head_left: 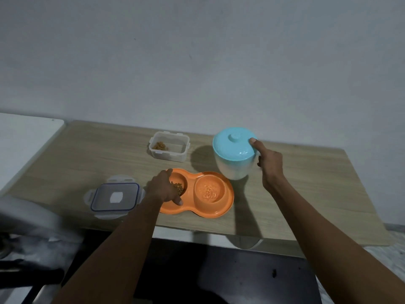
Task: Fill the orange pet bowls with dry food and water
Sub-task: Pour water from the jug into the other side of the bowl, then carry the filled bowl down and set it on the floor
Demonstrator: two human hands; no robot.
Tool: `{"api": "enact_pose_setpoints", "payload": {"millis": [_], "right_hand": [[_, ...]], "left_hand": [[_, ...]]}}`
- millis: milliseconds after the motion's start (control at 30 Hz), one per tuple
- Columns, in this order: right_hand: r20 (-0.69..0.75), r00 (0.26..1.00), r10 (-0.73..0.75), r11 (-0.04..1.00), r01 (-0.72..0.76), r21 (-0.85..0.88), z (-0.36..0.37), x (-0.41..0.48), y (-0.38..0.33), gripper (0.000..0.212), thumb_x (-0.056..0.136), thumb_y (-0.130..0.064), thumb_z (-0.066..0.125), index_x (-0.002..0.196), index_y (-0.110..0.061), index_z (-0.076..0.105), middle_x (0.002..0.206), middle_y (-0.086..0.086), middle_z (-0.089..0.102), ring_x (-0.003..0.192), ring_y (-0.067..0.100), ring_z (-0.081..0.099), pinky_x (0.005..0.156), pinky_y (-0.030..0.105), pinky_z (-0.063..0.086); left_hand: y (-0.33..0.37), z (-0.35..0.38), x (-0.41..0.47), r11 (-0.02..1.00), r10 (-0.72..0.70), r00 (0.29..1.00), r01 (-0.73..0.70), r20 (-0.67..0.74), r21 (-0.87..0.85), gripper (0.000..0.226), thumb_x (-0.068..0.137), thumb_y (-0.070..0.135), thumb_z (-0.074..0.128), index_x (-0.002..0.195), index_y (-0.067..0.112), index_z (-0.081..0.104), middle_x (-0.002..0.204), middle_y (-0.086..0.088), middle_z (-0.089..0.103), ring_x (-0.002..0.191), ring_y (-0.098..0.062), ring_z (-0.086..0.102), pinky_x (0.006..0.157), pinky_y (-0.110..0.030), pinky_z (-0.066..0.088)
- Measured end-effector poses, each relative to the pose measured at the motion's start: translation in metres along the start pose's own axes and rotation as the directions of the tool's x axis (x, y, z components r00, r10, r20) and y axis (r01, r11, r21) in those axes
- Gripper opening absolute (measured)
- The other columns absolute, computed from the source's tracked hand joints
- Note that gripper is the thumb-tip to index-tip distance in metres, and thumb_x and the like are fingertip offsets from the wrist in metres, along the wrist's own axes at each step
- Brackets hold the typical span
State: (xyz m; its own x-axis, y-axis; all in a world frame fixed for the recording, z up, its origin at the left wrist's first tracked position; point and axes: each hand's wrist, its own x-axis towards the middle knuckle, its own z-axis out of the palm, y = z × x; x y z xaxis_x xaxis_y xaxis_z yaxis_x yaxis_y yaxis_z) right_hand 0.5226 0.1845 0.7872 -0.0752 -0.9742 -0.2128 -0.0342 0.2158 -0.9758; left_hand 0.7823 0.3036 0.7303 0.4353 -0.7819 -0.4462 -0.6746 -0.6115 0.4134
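Table: the wooden table [306, 194] runs under both hands and carries everything here; no writing shows on it.
Jug: a white jug [232, 165] with a pale blue lid [234, 145] stands upright at the right fingers, just behind the water side of the bowls. No brand or label can be read on it.
Orange pet bowls: the orange pet bowls [197, 210], two wells in one tray, lie flat between the two hands, nearer the left. The well away from the left fingers holds water [209, 191]; the well under those fingers holds brown dry food [178, 187].
Container lid: a clear lid with a blue seal [115, 196] lies flat just outside the left hand, apart from it. A white patch sits at its middle; no text is legible.
Food container: an open clear container [169, 149] stands beyond the left fingers, well apart from them, with a few kibbles in one corner. No label is visible.
Right hand: the right hand [270, 163] has its thumb [254, 143] pressed on the lid's rim, and the fingers curl round the far side of the jug, grasping it.
Left hand: the left hand [164, 187] is palm down over the food well, its fingers [178, 201] loosely curled, one tip touching the tray's rim. I cannot tell whether they hold any kibble.
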Motion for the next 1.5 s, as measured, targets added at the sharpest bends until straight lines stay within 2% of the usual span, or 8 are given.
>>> {"api": "enact_pose_setpoints", "payload": {"millis": [200, 400, 533, 733, 967, 1133, 1333, 1500], "right_hand": [[0.011, 0.993, 0.119, 0.989, -0.119, 0.086, 0.035, 0.034, 0.011, 0.042, 0.080, -0.040, 0.082, 0.094, -0.002, 0.072, 0.071, 0.001, 0.050, 0.062, 0.013, 0.041, 0.058, 0.028, 0.036], [0.085, 0.983, 0.161, 0.981, -0.169, 0.098, 0.058, 0.059, 0.030, 0.033, 0.080, -0.041, 0.081, 0.096, -0.013, 0.075, 0.098, 0.003, 0.073, 0.087, 0.020, 0.064, 0.069, 0.034, 0.049], [0.134, 0.985, 0.111, 0.992, -0.118, 0.046, 0.065, 0.059, 0.027, 0.021, 0.085, -0.041, 0.077, 0.086, -0.020, 0.074, 0.093, -0.001, 0.075, 0.085, 0.017, 0.063, 0.074, 0.034, 0.048], [0.063, 0.995, 0.076, 0.994, -0.071, -0.084, 0.064, 0.045, 0.033, 0.066, 0.085, -0.065, 0.067, 0.103, -0.002, 0.065, 0.098, 0.008, 0.068, 0.087, 0.015, 0.059, 0.082, 0.038, 0.048], [-0.139, 0.981, 0.137, 0.897, -0.182, -0.402, 0.054, -0.019, 0.101, 0.059, 0.097, -0.064, 0.042, 0.139, -0.023, 0.055, 0.138, 0.012, 0.061, 0.127, 0.034, 0.056, 0.112, 0.055, 0.038], [-0.188, 0.980, 0.070, 0.791, -0.170, -0.588, 0.044, -0.057, 0.133, 0.042, 0.100, -0.052, 0.048, 0.123, -0.024, 0.071, 0.123, 0.014, 0.068, 0.112, 0.035, 0.063, 0.103, 0.052, 0.047], [-0.228, 0.966, 0.125, 0.869, -0.217, -0.444, 0.054, -0.065, 0.127, 0.039, 0.100, -0.045, 0.055, 0.119, -0.016, 0.073, 0.117, 0.013, 0.072, 0.099, 0.028, 0.063, 0.097, 0.050, 0.051], [-0.276, 0.941, 0.197, 0.902, -0.285, -0.326, 0.063, -0.075, 0.124, 0.038, 0.103, -0.036, 0.056, 0.124, -0.007, 0.069, 0.121, 0.016, 0.070, 0.101, 0.029, 0.059, 0.088, 0.039, 0.043]], "left_hand": [[-0.003, 0.000, 0.004, 0.999, 0.028, 1.000, -0.028, 0.013, -0.029, 0.126, 0.049, 0.022, 0.094, 0.154, 0.020, 0.025, 0.155, -0.006, 0.034, 0.138, -0.033, 0.037, 0.106, -0.043, 0.035], [-0.004, 0.004, 0.010, 1.000, 0.028, 0.999, -0.028, 0.038, 0.000, 0.125, 0.055, 0.021, 0.093, 0.155, 0.023, 0.018, 0.160, -0.002, 0.023, 0.143, -0.031, 0.027, 0.109, -0.045, 0.030], [-0.004, 0.003, 0.010, 0.999, 0.032, 0.999, -0.032, 0.039, 0.004, 0.126, 0.053, 0.022, 0.093, 0.155, 0.023, 0.019, 0.160, -0.001, 0.023, 0.143, -0.031, 0.028, 0.109, -0.045, 0.031], [-0.007, 0.001, 0.007, 0.997, 0.058, 0.998, -0.057, 0.020, -0.060, 0.131, 0.043, 0.026, 0.097, 0.154, 0.021, 0.027, 0.155, -0.001, 0.036, 0.136, -0.028, 0.041, 0.104, -0.041, 0.040], [-0.015, -0.003, 0.000, 0.990, 0.110, 0.994, -0.109, 0.001, -0.087, 0.131, 0.043, 0.033, 0.096, 0.154, 0.024, 0.027, 0.158, 0.003, 0.032, 0.139, -0.025, 0.038, 0.107, -0.039, 0.039], [-0.030, 0.004, -0.003, 0.968, 0.200, 0.979, -0.202, -0.026, -0.150, 0.117, 0.060, 0.043, 0.089, 0.155, 0.024, 0.024, 0.163, 0.001, 0.017, 0.149, -0.023, 0.012, 0.118, -0.041, 0.018], [-0.039, 0.007, -0.002, 0.956, 0.084, 0.980, -0.130, -0.178, -0.264, 0.060, 0.088, 0.032, 0.065, 0.144, 0.020, 0.047, 0.152, -0.009, 0.040, 0.138, -0.028, 0.040, 0.112, -0.038, 0.034], [-0.033, -0.009, 0.002, 0.971, 0.074, 0.984, -0.108, -0.162, -0.215, 0.051, 0.085, 0.018, 0.056, 0.136, 0.021, 0.058, 0.126, -0.014, 0.063, 0.113, -0.034, 0.059, 0.093, -0.037, 0.048]]}}
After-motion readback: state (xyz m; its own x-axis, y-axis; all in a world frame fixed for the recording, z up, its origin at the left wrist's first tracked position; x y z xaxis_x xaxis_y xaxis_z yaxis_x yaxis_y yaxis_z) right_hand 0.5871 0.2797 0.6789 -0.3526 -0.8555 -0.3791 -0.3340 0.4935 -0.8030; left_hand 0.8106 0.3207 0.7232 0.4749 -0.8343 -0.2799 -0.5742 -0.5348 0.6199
